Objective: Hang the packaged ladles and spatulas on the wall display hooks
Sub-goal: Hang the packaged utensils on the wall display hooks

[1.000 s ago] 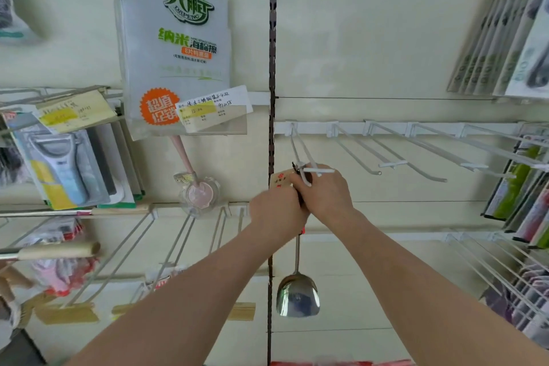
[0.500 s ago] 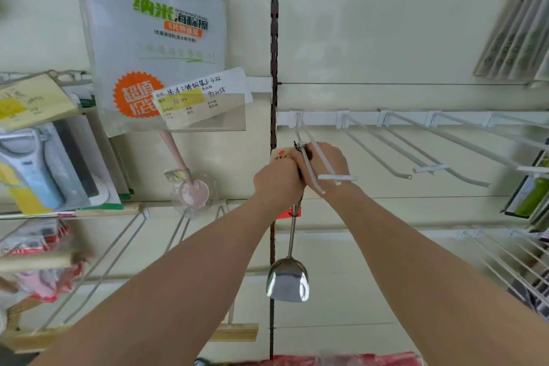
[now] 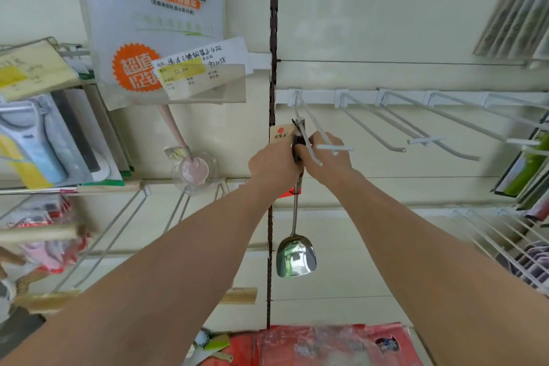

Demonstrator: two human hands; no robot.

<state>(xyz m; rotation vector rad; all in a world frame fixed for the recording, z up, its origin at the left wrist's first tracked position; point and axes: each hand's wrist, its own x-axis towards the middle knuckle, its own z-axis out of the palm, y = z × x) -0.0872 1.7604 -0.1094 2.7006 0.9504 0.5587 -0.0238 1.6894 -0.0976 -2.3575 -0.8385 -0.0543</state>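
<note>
A steel spatula (image 3: 295, 257) hangs blade down from its dark handle, which carries a tan card tag (image 3: 279, 134) at the top. My left hand (image 3: 274, 165) grips the handle from the left. My right hand (image 3: 326, 160) grips it from the right, fingers curled round the top. The handle's top end sits on the leftmost white wall hook (image 3: 306, 131), partway along the prong; the hook's tip pokes out over my right hand.
More bare white hooks (image 3: 416, 125) run along the rail to the right. A sponge pack (image 3: 154, 18) with a price label hangs upper left, a pink ladle (image 3: 190, 166) below it. Packaged goods line the left and right edges; a red bag (image 3: 326, 345) lies at the bottom.
Both hands have pushed the spatula's handle top further onto the leftmost hook, toward the wall. The view has tilted, so the shelves sit lower and larger in frame.
</note>
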